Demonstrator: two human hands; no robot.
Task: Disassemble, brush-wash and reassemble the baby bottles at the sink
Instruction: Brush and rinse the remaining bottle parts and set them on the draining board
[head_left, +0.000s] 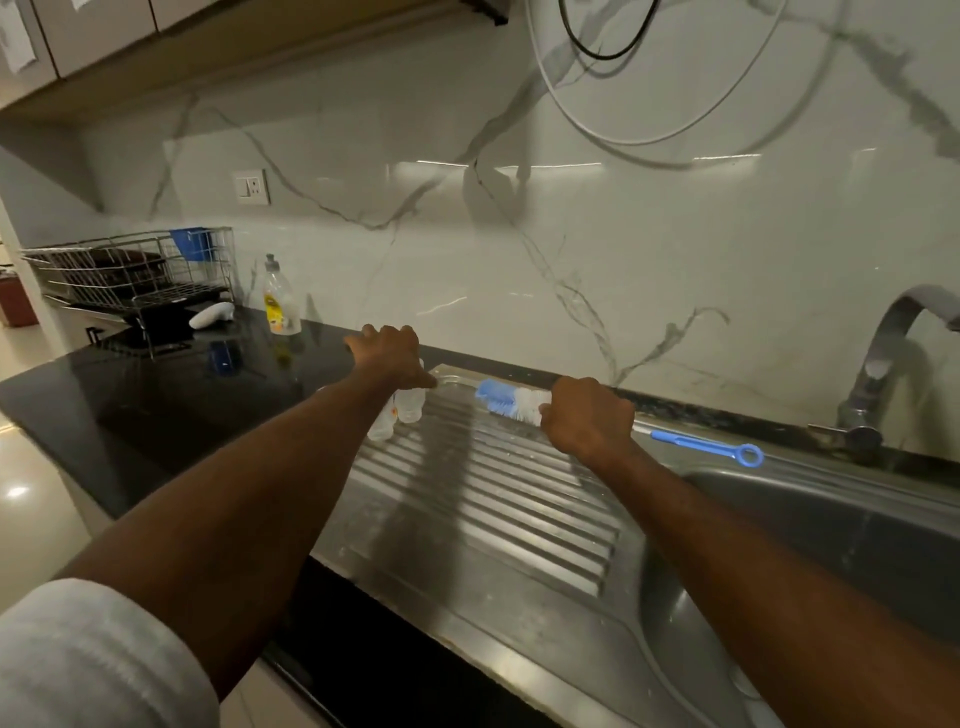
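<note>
Two clear baby bottles (410, 406) stand side by side at the far left corner of the steel drainboard (483, 499). My left hand (389, 358) reaches over them, palm down, with its fingers curled over the top of the right-hand bottle; the bottle tops are hidden under it. A long bottle brush lies along the back edge of the drainboard. Its blue and white bristle head (511, 402) points left and its blue handle with a ring end (706, 446) points right. My right hand (587, 421) grips the brush at its middle.
The sink basin (831, 545) lies to the right, with a grey tap (883, 364) behind it. A dish soap bottle (279, 301) stands on the black counter (156, 410) at the left. Further left are a wire dish rack (130, 280) and a white object (210, 315).
</note>
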